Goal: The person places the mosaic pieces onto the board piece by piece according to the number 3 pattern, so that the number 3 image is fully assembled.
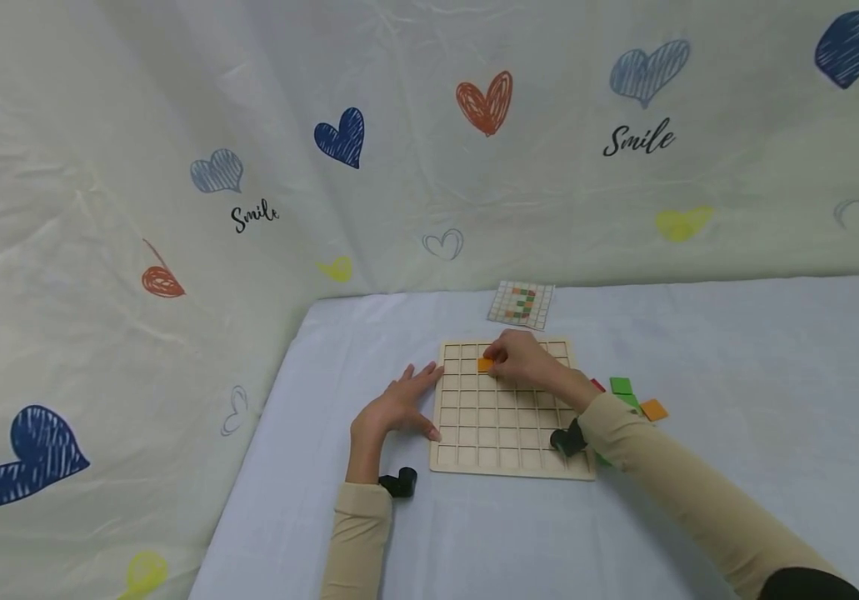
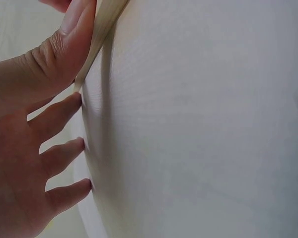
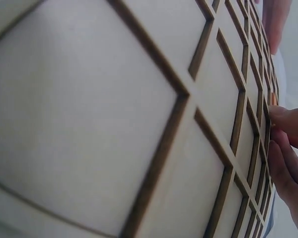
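Observation:
A square wooden board [image 1: 459,460] with a grid of grooved cells lies on the table. My right hand [image 1: 525,360] reaches over its upper part and pinches a small orange square tile [image 1: 483,365] at a cell of the grid. The right wrist view shows these fingers [image 3: 288,120] low at the board's surface, with a sliver of the orange tile [image 3: 273,99] beside them. Along the board's left edge, my left hand [image 1: 397,406] rests with fingers spread. Its thumb [image 2: 79,42] touches the board's side in the left wrist view.
Right of the board lie loose tiles: green [image 1: 621,385], orange [image 1: 653,409] and red [image 1: 597,385], partly hidden by the right forearm. Behind the board is a card [image 1: 500,310] printed with a coloured grid pattern. A white cloth [image 1: 759,350] covers the table, against a heart-printed curtain [image 1: 399,200].

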Action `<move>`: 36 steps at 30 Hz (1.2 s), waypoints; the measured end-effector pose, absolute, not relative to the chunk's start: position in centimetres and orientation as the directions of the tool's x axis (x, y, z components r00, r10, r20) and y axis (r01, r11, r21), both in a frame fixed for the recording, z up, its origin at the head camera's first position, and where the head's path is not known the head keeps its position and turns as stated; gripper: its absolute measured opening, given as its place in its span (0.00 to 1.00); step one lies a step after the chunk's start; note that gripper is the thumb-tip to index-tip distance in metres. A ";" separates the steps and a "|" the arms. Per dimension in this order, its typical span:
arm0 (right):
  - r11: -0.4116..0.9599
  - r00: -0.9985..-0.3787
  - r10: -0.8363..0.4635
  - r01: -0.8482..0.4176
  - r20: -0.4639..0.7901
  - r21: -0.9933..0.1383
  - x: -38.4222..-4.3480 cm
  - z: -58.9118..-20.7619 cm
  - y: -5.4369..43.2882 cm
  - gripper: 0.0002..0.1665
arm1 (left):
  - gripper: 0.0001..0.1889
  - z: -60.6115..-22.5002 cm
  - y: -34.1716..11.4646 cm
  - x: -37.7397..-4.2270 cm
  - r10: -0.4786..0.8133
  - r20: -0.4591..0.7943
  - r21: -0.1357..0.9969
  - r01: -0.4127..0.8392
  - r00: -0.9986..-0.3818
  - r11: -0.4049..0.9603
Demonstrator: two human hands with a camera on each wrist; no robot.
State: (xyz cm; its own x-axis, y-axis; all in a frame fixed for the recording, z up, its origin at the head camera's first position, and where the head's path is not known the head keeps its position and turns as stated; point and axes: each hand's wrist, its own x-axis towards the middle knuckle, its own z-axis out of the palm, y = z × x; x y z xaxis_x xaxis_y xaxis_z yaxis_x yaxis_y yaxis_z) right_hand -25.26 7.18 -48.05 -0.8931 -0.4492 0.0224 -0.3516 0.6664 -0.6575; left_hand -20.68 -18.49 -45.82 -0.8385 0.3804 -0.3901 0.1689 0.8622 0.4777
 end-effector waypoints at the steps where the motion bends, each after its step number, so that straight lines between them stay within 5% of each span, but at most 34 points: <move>1: 0.662 -0.889 -0.456 -0.361 0.030 -0.657 -25.2 -48.1 7.3 0.15 | 0.59 -45.9 -18.5 -20.7 0.380 -0.391 0.477 0.168 -0.838 0.863; 36: 0.657 -0.879 -0.463 -0.428 0.116 -0.621 -20.2 -46.1 15.1 0.13 | 0.60 -45.9 -18.4 -20.8 0.395 -0.379 0.475 0.191 -0.837 0.859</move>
State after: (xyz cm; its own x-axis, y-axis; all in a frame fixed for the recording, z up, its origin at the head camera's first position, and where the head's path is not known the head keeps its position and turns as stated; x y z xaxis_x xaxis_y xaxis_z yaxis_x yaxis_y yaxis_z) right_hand -20.22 15.09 -46.13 -0.8788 -0.4628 0.1160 -0.4279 0.6571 -0.6206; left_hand -20.76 -18.38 -45.92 -0.8368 0.3953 -0.3787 0.1910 0.8592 0.4747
